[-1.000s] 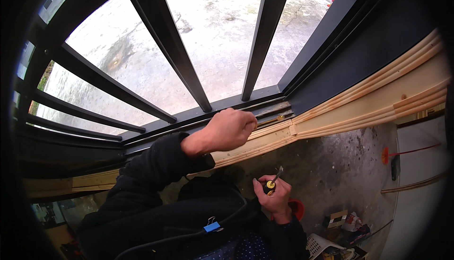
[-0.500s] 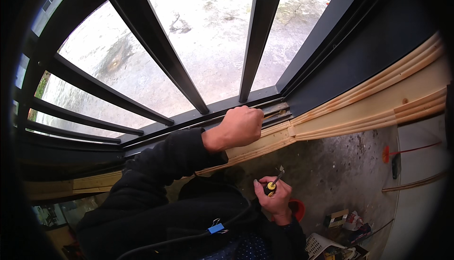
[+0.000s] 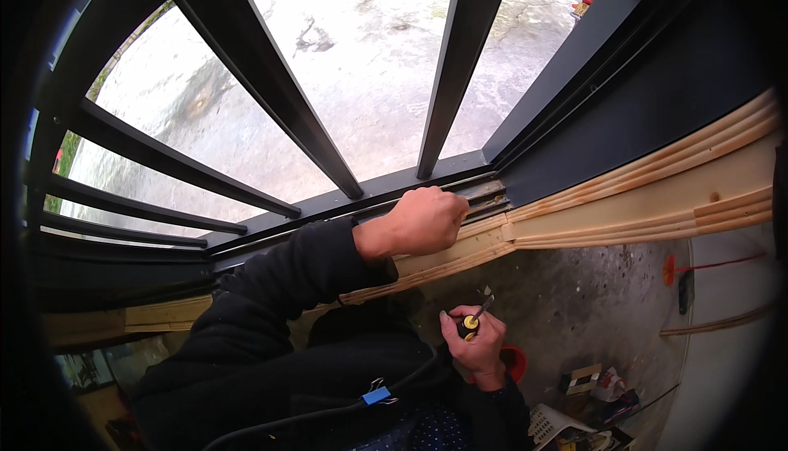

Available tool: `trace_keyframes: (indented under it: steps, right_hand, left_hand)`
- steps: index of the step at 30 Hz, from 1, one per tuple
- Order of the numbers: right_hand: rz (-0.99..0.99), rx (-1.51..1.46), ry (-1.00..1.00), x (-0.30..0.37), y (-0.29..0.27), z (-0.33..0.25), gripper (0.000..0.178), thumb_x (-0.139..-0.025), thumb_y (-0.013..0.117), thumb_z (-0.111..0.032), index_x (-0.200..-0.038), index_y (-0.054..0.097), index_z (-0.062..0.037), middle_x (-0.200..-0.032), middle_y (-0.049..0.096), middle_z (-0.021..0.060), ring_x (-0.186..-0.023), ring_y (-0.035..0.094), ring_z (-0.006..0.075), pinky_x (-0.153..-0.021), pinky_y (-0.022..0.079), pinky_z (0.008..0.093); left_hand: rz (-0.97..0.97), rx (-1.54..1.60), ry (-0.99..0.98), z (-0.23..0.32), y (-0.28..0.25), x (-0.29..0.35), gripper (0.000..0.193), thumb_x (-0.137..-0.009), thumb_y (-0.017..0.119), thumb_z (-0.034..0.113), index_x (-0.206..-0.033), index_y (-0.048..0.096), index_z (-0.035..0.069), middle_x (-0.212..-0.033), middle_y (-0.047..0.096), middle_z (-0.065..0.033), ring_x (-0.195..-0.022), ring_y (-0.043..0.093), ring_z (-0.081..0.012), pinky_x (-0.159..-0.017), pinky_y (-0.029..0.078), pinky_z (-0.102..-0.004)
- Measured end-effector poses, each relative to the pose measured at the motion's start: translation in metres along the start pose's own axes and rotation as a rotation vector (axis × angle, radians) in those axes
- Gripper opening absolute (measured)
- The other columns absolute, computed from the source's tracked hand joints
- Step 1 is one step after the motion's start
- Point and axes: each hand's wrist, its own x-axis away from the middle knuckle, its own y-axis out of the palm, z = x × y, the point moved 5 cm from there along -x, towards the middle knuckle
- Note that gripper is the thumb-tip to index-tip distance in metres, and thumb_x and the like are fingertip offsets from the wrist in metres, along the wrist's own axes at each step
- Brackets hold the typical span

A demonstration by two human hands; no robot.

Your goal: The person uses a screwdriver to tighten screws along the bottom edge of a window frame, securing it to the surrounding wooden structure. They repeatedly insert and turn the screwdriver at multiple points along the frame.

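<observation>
My left hand (image 3: 425, 221) is closed in a fist over the dark window track (image 3: 489, 188), close to its right corner. Its fingertips face away, so whatever they pinch is hidden. Lower and to the right, my right hand (image 3: 480, 344) grips a screwdriver (image 3: 470, 323) by its short black-and-yellow handle. The shaft points up and away from me, and a small pale bit shows at its tip. That hand stays apart from the sill, over the floor.
Dark window bars (image 3: 435, 82) rise beyond the track. A pale wooden frame (image 3: 607, 196) runs along my side of it. Below are a red bucket (image 3: 515, 362), a white plastic basket (image 3: 548, 425) and assorted clutter. A blue clip (image 3: 377, 396) holds a cable on my clothing.
My left hand has shifted slightly to the right along the track, still closed. My right hand keeps the screwdriver in nearly the same place. The view has tilted a little.
</observation>
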Motion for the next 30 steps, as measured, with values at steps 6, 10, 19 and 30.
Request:
trace_keyframes:
  steps: [6, 10, 19, 30]
  right_hand:
    - [0.001, -0.007, -0.008, -0.002, 0.000, -0.001, 0.020, -0.081, 0.087, -0.014, -0.083, 0.068, -0.0060, -0.069, 0.069, 0.0080, -0.060, 0.069, 0.0278, -0.056, 0.054, 0.0361]
    - [-0.005, -0.006, 0.011, -0.002, 0.001, 0.000, 0.020, -0.081, 0.087, -0.014, -0.084, 0.069, -0.0059, -0.069, 0.069, 0.0081, -0.060, 0.069, 0.0273, -0.056, 0.054, 0.0359]
    - [0.005, -0.009, -0.001, -0.003, 0.001, -0.001, 0.020, -0.081, 0.087, -0.013, -0.086, 0.069, -0.0058, -0.069, 0.069, 0.0082, -0.059, 0.069, 0.0268, -0.056, 0.054, 0.0355]
    - [0.005, -0.015, 0.002, -0.002, 0.002, 0.000, 0.020, -0.081, 0.087, -0.012, -0.087, 0.069, -0.0056, -0.069, 0.069, 0.0072, -0.059, 0.069, 0.0255, -0.055, 0.054, 0.0345]
  left_hand:
    - [-0.020, 0.288, -0.096, -0.013, -0.007, -0.006, 0.029, -0.094, 0.054, 0.014, -0.100, 0.073, -0.007, -0.089, 0.071, -0.0270, -0.084, 0.069, -0.0442, -0.081, 0.056, -0.0464]
    - [-0.061, 0.250, -0.131, -0.011, -0.003, -0.010, 0.029, -0.094, 0.054, 0.015, -0.099, 0.072, -0.008, -0.088, 0.072, -0.0267, -0.083, 0.070, -0.0431, -0.080, 0.055, -0.0464]
    - [-0.048, 0.451, -0.107, -0.011, -0.006, -0.013, 0.029, -0.094, 0.055, 0.015, -0.095, 0.073, -0.008, -0.072, 0.066, -0.0159, -0.067, 0.063, -0.0254, -0.068, 0.051, -0.0396]
    - [-0.110, 0.869, -0.392, -0.022, -0.001, -0.010, 0.024, -0.097, 0.060, 0.014, -0.096, 0.076, -0.004, -0.063, 0.053, 0.0031, -0.054, 0.041, -0.0064, -0.049, 0.031, -0.0271]
